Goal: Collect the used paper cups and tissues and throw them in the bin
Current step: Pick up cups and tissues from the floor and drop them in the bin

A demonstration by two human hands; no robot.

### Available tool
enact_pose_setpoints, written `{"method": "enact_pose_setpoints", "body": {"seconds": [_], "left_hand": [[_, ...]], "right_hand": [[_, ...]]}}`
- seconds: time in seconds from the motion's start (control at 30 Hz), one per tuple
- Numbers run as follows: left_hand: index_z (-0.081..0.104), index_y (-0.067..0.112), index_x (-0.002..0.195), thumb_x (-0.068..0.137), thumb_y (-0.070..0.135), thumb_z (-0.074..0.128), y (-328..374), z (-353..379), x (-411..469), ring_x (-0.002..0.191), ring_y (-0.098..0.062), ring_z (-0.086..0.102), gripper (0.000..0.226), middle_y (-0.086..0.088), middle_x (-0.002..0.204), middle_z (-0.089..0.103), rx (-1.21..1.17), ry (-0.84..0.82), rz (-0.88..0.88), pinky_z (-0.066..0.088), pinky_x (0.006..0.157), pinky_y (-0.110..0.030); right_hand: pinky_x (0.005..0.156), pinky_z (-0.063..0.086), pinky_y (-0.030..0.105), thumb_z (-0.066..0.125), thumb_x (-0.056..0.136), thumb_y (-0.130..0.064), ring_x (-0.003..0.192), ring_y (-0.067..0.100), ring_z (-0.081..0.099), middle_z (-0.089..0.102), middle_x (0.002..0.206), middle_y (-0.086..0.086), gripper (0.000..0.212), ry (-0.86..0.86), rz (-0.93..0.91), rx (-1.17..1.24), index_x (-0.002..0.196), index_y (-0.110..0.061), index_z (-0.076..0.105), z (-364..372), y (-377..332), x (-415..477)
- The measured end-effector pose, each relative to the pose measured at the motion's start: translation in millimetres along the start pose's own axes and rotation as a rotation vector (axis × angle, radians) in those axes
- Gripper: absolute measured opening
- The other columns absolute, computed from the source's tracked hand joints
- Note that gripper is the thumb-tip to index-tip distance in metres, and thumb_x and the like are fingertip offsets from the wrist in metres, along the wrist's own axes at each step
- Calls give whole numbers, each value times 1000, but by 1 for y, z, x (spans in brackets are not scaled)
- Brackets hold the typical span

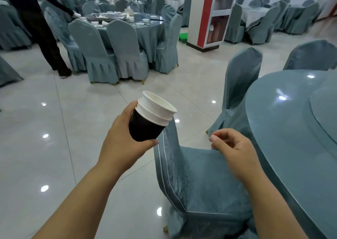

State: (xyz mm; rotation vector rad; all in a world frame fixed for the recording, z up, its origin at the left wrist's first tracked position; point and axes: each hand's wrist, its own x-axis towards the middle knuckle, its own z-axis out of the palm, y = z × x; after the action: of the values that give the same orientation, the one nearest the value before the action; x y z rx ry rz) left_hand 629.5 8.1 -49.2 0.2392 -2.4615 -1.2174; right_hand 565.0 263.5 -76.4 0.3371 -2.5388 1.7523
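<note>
Gripping a tilted stack of nested paper cups (152,117) is the left hand (122,143); beside it the right hand (235,147) hangs loosely curled, empty, above a chair (200,180).

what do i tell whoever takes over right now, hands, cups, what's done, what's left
Left hand grips a stack of paper cups: white ones nested in a black ribbed one, tilted, held over the floor.
Right hand is loosely curled and holds nothing, near a covered chair beside the round table.
Done: several cups collected and stacked.
Left: no tissues and no bin are in view. Gather any tissues, find the bin, and drop everything in.
</note>
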Motion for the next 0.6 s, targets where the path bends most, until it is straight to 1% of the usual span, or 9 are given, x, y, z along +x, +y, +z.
{"method": "enact_pose_setpoints", "body": {"seconds": [0.07,0.1,0.13,0.17,0.23,0.33,0.43,0.5,0.6], "left_hand": [[27,63,126,60,29,86,-10,0,26,103,-10,50,94,29,107,48,16,-3,-6,43,64,-16],[27,63,126,60,30,85,-14,-1,38,101,-11,52,94,24,110,49,26,-12,-4,45,61,-16],[27,63,127,60,32,84,-18,-2,52,101,-12,53,94,19,113,51,37,-20,3,49,63,-20],[27,63,128,60,34,84,-23,-4,65,102,-13,54,94,16,115,52,52,-28,9,53,69,-28],[24,61,133,61,38,83,-32,-7,93,104,-14,53,96,13,117,53,76,-34,10,55,79,-40],[16,59,139,62,43,81,-53,-9,134,106,-15,51,102,12,117,51,89,-57,0,54,82,-44],[9,61,140,63,46,80,-80,-9,178,108,-19,49,105,12,115,47,107,-95,0,54,81,-46],[11,61,140,63,46,80,-101,-12,210,108,-20,49,104,11,117,48,103,-118,23,54,81,-47],[16,57,141,64,42,81,-131,-19,259,112,-20,49,102,10,121,51,101,-179,72,50,89,-48]], "right_hand": [[72,52,20,65,88,-22,85,11,66,69,87,-8,4,-3,11,11,89,-26,66,13,1,30],[73,53,23,65,88,-23,86,11,65,69,87,-9,4,-6,19,14,89,-26,66,20,0,44],[75,54,25,65,88,-24,86,10,65,69,88,-10,4,-10,23,13,89,-27,66,27,0,57],[76,54,26,65,88,-25,87,10,65,68,88,-11,4,-16,24,9,90,-29,65,34,-1,70],[77,54,27,65,88,-27,87,10,65,69,89,-12,5,-19,25,2,89,-31,65,46,-3,94],[78,54,29,65,87,-28,88,11,65,68,89,-12,4,3,44,-14,90,-31,65,63,-6,126],[78,53,29,66,87,-27,89,10,65,69,92,-11,5,62,79,-11,92,-29,67,83,-6,156],[75,51,26,66,88,-26,89,10,65,70,92,-9,6,108,99,-8,94,-27,67,102,-6,176],[69,45,21,65,88,-25,84,9,63,70,90,-8,5,189,142,-33,93,-25,67,139,-8,200]]}}
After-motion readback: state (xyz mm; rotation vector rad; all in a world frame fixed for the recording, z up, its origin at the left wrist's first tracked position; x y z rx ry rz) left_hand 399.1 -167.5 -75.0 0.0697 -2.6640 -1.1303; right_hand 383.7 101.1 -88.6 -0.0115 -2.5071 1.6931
